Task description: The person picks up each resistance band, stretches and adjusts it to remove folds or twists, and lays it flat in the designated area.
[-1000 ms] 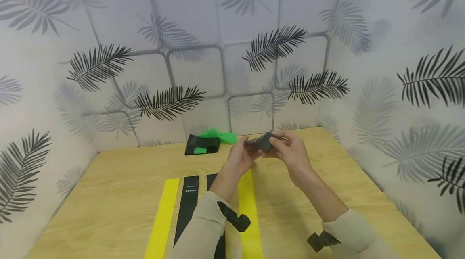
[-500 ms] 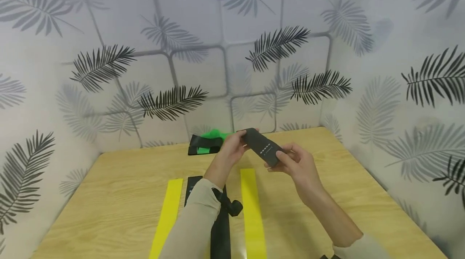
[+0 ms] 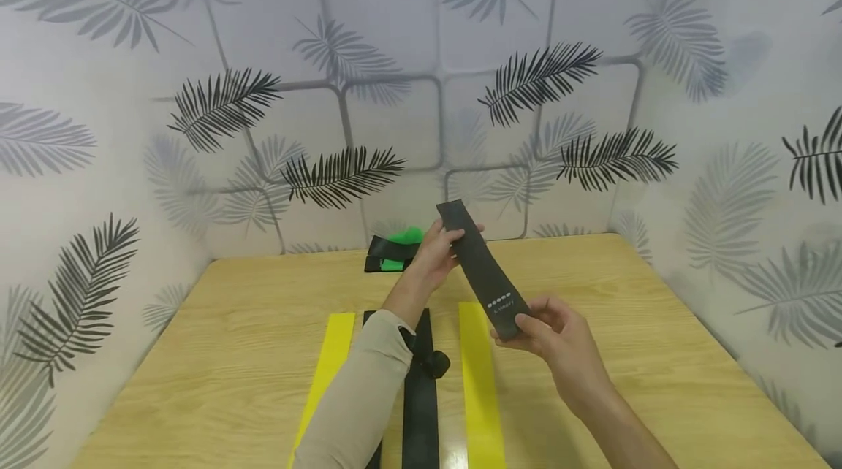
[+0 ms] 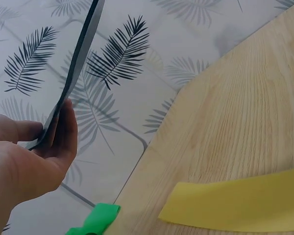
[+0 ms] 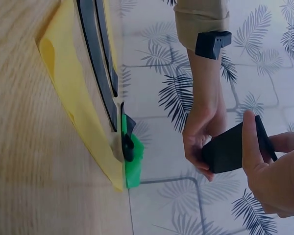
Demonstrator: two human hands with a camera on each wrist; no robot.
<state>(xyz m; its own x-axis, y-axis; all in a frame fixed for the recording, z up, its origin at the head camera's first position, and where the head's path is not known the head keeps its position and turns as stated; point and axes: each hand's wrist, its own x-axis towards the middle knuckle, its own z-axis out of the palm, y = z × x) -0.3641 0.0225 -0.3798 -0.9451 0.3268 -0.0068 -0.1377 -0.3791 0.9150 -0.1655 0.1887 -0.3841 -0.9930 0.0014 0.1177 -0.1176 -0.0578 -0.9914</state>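
Note:
A flat black resistance band (image 3: 485, 270), with white dots and small print near its lower end, is held aslant above the table. Near its upper end my left hand (image 3: 434, 256) pinches it, thumb on the face turned towards me. At the printed lower end, my right hand (image 3: 559, 341) grips it between thumb and fingers. The left wrist view has the band edge-on in the left hand (image 4: 27, 166). Seen from the right wrist, the black band (image 5: 228, 149) spans both hands.
On the wooden table (image 3: 625, 367) lie a left yellow band (image 3: 330, 352), a right yellow band (image 3: 479, 374) and a black band (image 3: 421, 410) between them. Another black strip (image 3: 375, 458) is mostly behind my left sleeve. A green band (image 3: 406, 237) and folded black band (image 3: 384, 248) lie by the back wall.
The black band has gone from foreshortened to extended, its printed face turned up. My right hand has moved down and right, away from the left hand. The head view has shifted slightly left.

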